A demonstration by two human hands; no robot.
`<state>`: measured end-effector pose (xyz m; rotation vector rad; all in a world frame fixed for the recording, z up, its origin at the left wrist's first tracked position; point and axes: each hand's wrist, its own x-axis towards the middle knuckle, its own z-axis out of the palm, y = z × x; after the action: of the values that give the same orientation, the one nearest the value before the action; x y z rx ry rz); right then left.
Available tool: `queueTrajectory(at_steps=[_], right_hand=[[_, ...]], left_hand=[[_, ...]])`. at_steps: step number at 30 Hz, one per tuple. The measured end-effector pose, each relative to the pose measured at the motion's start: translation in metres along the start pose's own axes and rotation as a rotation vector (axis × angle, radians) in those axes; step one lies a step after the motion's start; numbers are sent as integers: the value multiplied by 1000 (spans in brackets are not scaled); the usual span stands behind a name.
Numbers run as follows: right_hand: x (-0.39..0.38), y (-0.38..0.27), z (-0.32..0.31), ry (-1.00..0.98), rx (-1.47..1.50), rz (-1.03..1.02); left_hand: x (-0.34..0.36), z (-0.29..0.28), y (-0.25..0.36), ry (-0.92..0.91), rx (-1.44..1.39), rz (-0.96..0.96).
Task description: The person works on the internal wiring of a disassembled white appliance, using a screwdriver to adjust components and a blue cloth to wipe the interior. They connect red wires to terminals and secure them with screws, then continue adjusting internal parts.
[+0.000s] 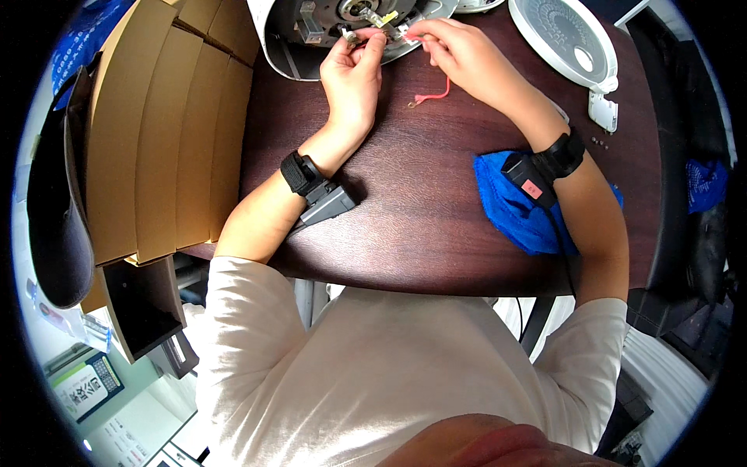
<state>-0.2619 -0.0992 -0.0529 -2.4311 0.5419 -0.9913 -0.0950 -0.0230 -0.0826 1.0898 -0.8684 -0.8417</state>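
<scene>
A white appliance housing [310, 27] lies opened at the top of the desk, its dark interior holding metal brackets and small fittings. My left hand [352, 89] is closed in a pinch on a small metal part [350, 37] at the housing's opening. Just right of it, my right hand [475, 66] has thumb and index finger pinched at a small red-and-white piece [410, 35] too small to make out. A red wire [436, 96] with a ring terminal hangs below the right fingers over the dark wooden desk [389, 202].
Upright cardboard pieces [156, 140] line the left side. At right are a perforated white lid [552, 39], a small white part [603, 113], several small loose pieces [599, 142] and a blue cloth [506, 218] under my right forearm. A black chair [685, 257] stands beyond the right edge.
</scene>
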Motion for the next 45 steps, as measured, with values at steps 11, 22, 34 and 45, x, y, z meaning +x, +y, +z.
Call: queueTrajectory(at_steps=[11, 22, 34, 45], right_hand=[[15, 1, 12, 84, -17, 68], [23, 10, 19, 79, -28, 19], [22, 8, 23, 116, -57, 51], [21, 13, 25, 130, -62, 21]], left_hand=[[0, -1, -1, -7, 2, 23], [-1, -1, -1, -9, -7, 24], [-2, -1, 0, -26, -23, 22], [-3, -1, 0, -15, -25, 19]])
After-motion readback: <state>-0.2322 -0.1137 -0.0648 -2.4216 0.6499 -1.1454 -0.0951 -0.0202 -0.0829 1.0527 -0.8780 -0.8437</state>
